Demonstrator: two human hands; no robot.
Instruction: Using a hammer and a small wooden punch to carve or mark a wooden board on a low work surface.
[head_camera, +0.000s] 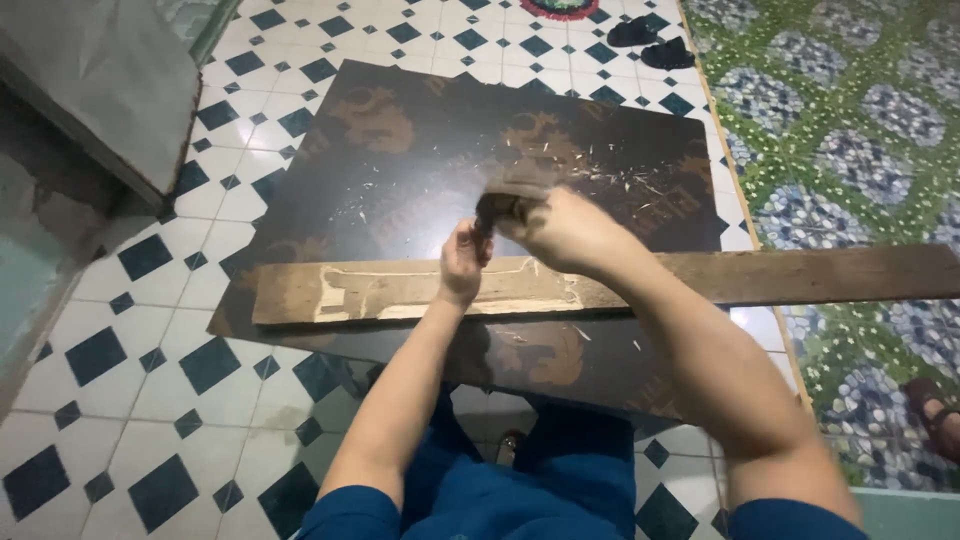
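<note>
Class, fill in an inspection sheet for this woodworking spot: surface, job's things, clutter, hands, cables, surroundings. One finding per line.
Surface: dark patterned board lying on a tiled floor.
Job's things: long wooden plank across the board, pale carved recess at its left part; a blurred dark tool above it.
Clutter: pale wood chips scattered on the board.
Hands: left hand closed, resting on the plank; right hand grips the tool.
Cables: nothing seen.
Surroundings: green patterned mat; dark slippers beyond the board.

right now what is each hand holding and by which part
The right hand grips a blurred dark tool by its near end. The left hand is closed just below it over the wooden plank; its hold cannot be told.
</note>
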